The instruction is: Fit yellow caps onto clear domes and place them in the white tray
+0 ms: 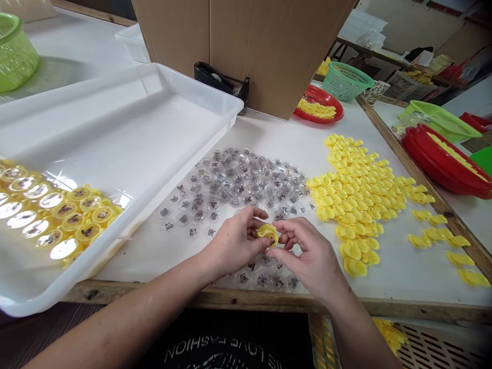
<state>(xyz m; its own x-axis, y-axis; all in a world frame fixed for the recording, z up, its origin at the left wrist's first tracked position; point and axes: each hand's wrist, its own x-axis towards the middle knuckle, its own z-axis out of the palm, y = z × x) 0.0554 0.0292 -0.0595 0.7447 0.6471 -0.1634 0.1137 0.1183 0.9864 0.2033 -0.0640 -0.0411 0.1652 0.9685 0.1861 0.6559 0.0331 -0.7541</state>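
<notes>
Left side: the white tray (192,97) appears to project past the near edge of the counter (407,266); a bump from the left forearm could shift it and disturb the yellow-rimmed discs (88,231) grouped inside.

Centre: the yellow piece (268,234) is above the counter, near the middle of its near edge. The left hand (240,237) pinches it between thumb and fingers; the right hand (307,254), narrow, grips its right side with thumb and index fingertip. Uneven pressure could make the piece slip and fall among the clear printed discs (242,177). A low wrist could sweep the nearest discs over the near edge.

Right side: the yellow parts (357,189) lie loose up to the right edge; a wide sweep of the right arm could scatter them.

Surface and room: the counter is white, with wooden strips along its near and right edges. A green basket (17,59) stands toward the far left corner. A tape dispenser (223,84) sits against a cardboard box (246,46) toward the far edge. Beyond the right edge are red basins (426,159).
</notes>
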